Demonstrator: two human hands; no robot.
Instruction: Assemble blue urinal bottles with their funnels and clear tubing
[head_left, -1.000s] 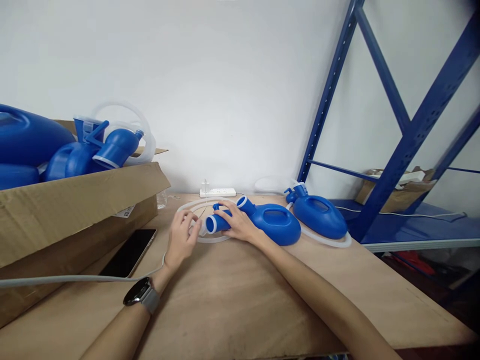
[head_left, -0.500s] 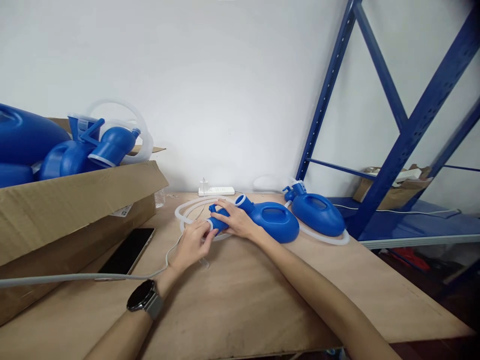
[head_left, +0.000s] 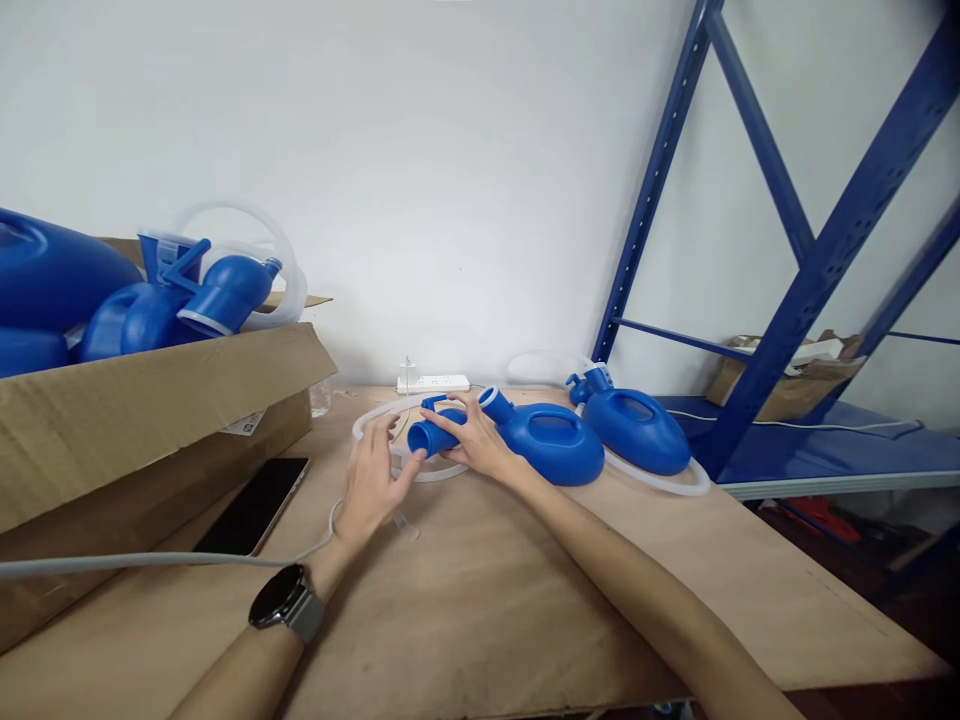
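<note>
My right hand [head_left: 474,440] is wrapped round a blue plastic funnel piece [head_left: 436,434] lying on the wooden table [head_left: 525,590], its open mouth facing left. My left hand [head_left: 373,482], fingers apart, is just left of that mouth, its thumb touching the rim. A coil of clear tubing [head_left: 390,425] lies under and behind both hands. Directly right of the funnel piece sits a blue urinal bottle [head_left: 551,445] with a white-rimmed neck. A watch is on my left wrist.
A second blue bottle [head_left: 637,430] with tubing lies further right, beside a blue steel rack [head_left: 757,390]. An open cardboard box [head_left: 142,420] full of blue bottles stands left. A black phone [head_left: 251,508] and a grey cable [head_left: 150,558] lie near it. A white power strip [head_left: 433,383] sits by the wall.
The white ring seen at the funnel piece's mouth no longer shows. My left hand has drawn back from the mouth and opened. My right hand has raised the funnel piece slightly.
</note>
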